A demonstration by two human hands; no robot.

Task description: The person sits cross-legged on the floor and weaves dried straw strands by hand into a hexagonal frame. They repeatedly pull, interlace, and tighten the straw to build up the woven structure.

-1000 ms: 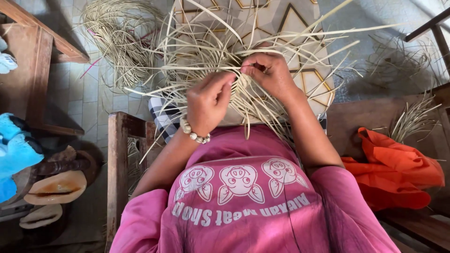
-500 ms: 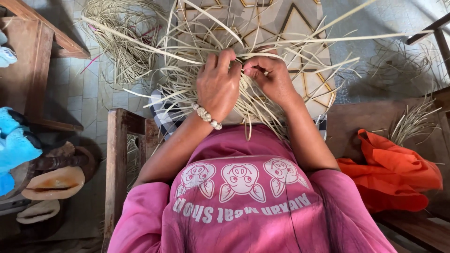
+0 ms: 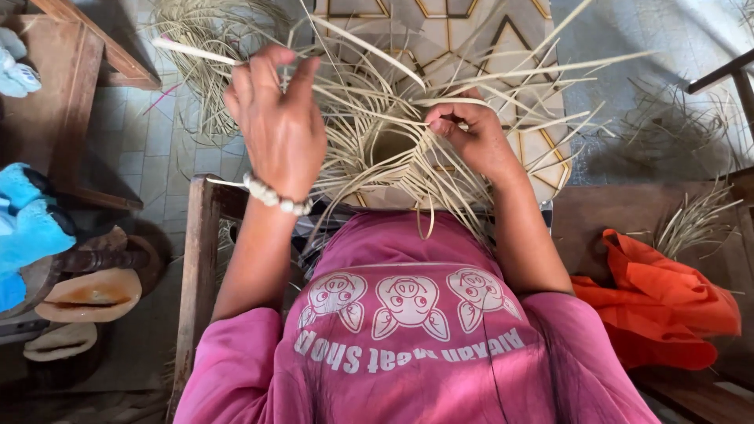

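Head view: left hand (image 3: 276, 126) is raised, back toward the camera, fingers curled around one pale flat straw strip (image 3: 192, 51) that runs out to the upper left. A white bead bracelet (image 3: 275, 198) circles that wrist. Right hand (image 3: 471, 135) is closed in a pinch on strips at the rim of the half-woven pale straw piece (image 3: 385, 149), which sits between both hands, just above the pink printed shirt (image 3: 408, 330), loose ends fanning outward. Crumpled orange cloth (image 3: 664, 302) lies on the wooden bench (image 3: 613, 212) to the right. Loose straw bundle (image 3: 208, 78) lies on the tiled floor (image 3: 149, 141).
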